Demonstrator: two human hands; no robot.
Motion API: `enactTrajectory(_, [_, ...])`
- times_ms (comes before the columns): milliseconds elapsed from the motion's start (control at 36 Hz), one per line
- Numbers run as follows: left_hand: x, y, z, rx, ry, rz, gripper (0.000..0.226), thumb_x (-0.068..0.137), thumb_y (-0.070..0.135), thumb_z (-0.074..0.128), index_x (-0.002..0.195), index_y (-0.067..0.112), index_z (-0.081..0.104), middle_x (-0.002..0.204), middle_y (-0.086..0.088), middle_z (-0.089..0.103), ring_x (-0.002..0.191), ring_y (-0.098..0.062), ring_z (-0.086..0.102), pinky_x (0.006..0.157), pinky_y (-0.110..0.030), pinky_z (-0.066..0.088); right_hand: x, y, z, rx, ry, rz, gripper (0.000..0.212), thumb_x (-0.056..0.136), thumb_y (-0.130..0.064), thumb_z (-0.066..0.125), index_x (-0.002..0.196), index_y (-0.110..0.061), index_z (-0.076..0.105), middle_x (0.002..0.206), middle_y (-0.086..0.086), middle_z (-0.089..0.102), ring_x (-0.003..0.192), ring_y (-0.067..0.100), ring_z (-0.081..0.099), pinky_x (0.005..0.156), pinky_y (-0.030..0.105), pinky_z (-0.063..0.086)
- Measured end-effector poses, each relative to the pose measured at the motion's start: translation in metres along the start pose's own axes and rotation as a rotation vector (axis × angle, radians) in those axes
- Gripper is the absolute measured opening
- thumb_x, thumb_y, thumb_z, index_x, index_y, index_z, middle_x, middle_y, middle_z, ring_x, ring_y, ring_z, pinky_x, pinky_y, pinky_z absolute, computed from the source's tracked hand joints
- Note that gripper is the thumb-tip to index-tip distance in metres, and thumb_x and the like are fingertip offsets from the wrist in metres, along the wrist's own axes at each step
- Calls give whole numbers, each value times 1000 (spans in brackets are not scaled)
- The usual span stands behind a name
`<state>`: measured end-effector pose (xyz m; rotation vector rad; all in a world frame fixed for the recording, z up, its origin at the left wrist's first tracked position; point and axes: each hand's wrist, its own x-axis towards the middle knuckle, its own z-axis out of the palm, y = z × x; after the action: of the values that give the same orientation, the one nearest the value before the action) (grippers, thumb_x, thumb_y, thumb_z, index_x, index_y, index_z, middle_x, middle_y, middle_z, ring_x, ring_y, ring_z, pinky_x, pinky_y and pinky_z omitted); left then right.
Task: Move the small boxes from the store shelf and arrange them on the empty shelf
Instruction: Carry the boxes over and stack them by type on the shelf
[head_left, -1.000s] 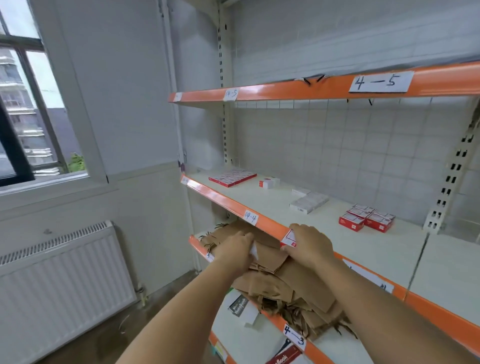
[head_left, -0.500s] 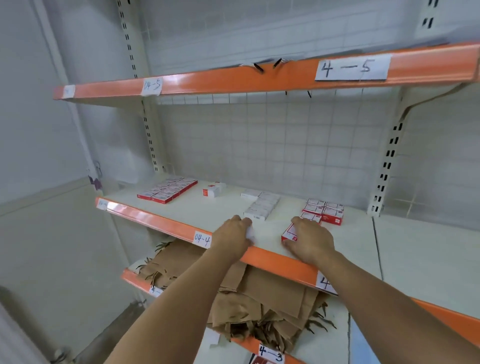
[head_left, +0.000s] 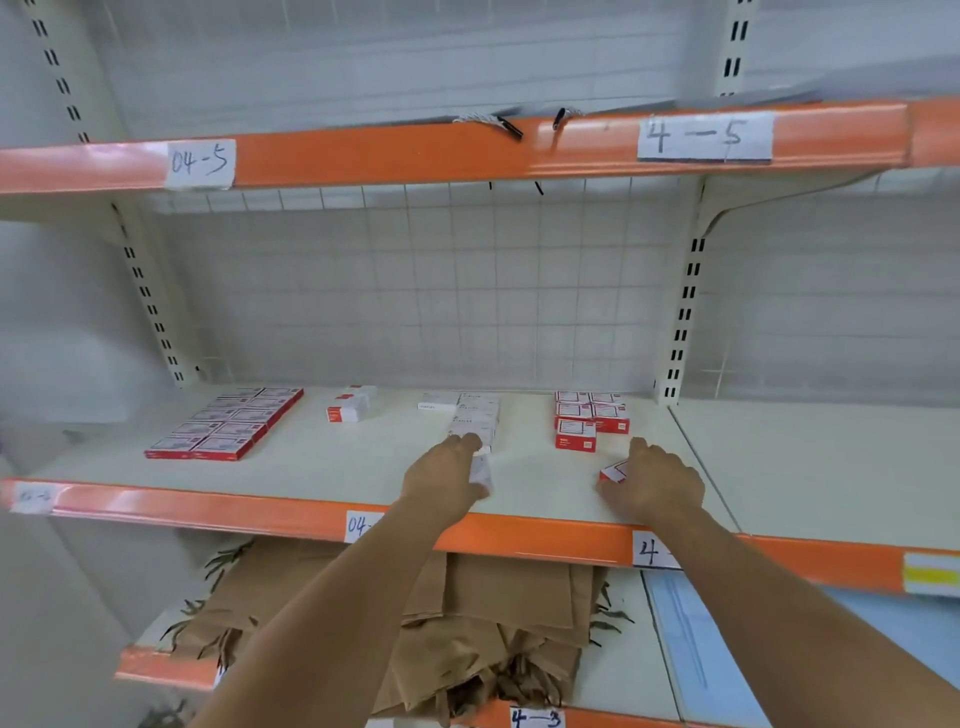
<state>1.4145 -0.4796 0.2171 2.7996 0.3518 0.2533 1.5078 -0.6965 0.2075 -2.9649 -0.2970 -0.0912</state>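
While both arms reached over the orange edge of the middle shelf (head_left: 291, 467), the left hand (head_left: 441, 480) gripped a small white box (head_left: 482, 472) just in front of the row of white boxes (head_left: 475, 418). The right hand (head_left: 652, 486) curled around a red-and-white box (head_left: 614, 472), held just above the shelf near the red boxes (head_left: 589, 418). A flat block of red boxes (head_left: 226, 423) lay well apart to the left.

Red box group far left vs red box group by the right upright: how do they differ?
The left red group is bigger, a two-wide grid running diagonally to the shelf edge; the right red group is a smaller cluster running straight back. The left group sits far from both hands; the right group is just beyond the right hand. Both lie flat on the middle shelf.
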Motion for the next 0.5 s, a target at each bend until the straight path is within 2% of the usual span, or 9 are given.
enactTrajectory(83, [2,-5,-2,-1,2,-7,49,85,26,68,127,17,44,122,-4,56,108,-23,56,82,-32,48,0,-5,0,-83,9,4,60,89,-61,45,131,-18,40,127,2,53,120,22,49,97,36,38])
enactTrajectory(167, [2,-8,-4,-13,13,-20,53,85,25,69,130,18,41,124,-4,56,110,-22,56,84,-34,48,-1,-10,-2,-183,124,-25,67,89,-67,39,135,-19,40,133,2,50,125,23,43,102,39,31])
enactTrajectory(250, [0,-10,-7,-2,23,-22,56,86,25,69,132,19,39,124,-3,56,110,-22,55,82,-31,47,0,-23,-7,-133,235,-145,56,94,-57,39,135,-20,42,133,1,51,124,22,43,100,37,32])
enactTrajectory(361, [0,-16,-11,8,28,-53,61,86,25,68,137,20,35,124,-4,56,111,-22,54,82,-32,46,-1,-58,-7,68,142,-402,40,97,-33,46,135,-22,45,131,0,54,121,20,47,96,33,39])
enactTrajectory(500, [-3,-27,-15,-1,34,-77,61,85,21,68,136,20,34,124,-6,56,110,-24,55,85,-35,49,-10,-106,1,177,31,-596,42,96,-21,49,138,-22,45,134,-1,53,122,20,48,92,34,44])
